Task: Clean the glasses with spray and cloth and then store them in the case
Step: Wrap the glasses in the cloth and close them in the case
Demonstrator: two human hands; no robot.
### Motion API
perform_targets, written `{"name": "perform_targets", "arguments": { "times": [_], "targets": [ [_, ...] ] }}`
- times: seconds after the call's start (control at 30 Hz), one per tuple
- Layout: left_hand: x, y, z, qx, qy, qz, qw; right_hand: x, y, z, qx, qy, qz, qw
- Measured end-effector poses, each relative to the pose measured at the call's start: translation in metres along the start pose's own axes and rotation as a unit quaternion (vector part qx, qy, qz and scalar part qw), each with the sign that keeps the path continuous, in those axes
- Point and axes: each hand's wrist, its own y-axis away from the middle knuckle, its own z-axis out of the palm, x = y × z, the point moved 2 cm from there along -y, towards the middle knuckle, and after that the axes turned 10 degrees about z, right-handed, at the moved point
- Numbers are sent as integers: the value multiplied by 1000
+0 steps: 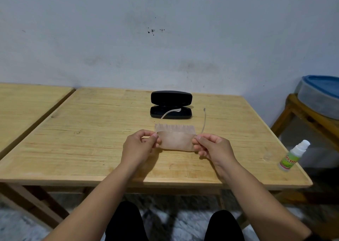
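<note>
Head view: left hand (141,145) and right hand (212,147), both above the table (91,139), pinch opposite ends of a pale, translucent cloth (175,139) draped over the glasses (203,120), whose clear temples point away. Beyond the hands, the black case (171,105) lies open and empty. Spray bottle (291,156) stands tilted well right of the right hand, near the table edge, beside a clear cap (268,156).

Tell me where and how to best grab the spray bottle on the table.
Grip the spray bottle around its labelled body, below the white nozzle. It lies tilted near the table's right edge, nozzle pointing away, so come from above with the right hand, once that hand lets go of the cloth.
</note>
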Motion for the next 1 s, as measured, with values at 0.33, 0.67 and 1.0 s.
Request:
{"name": "perform_targets", "arguments": {
  "times": [0.33,0.67,1.0],
  "targets": [
    [-3,-6,4,-28,123,-107,986,7,-7,3,-4,-48,16,999],
    [-6,-52,-21,-3,-204,94,974,-13,-48,-26,102,114,-56,987],
    [-16,-97,6,-93,-325,131,932,-40,-93,6,8,329,-119,937]
  ]
}}
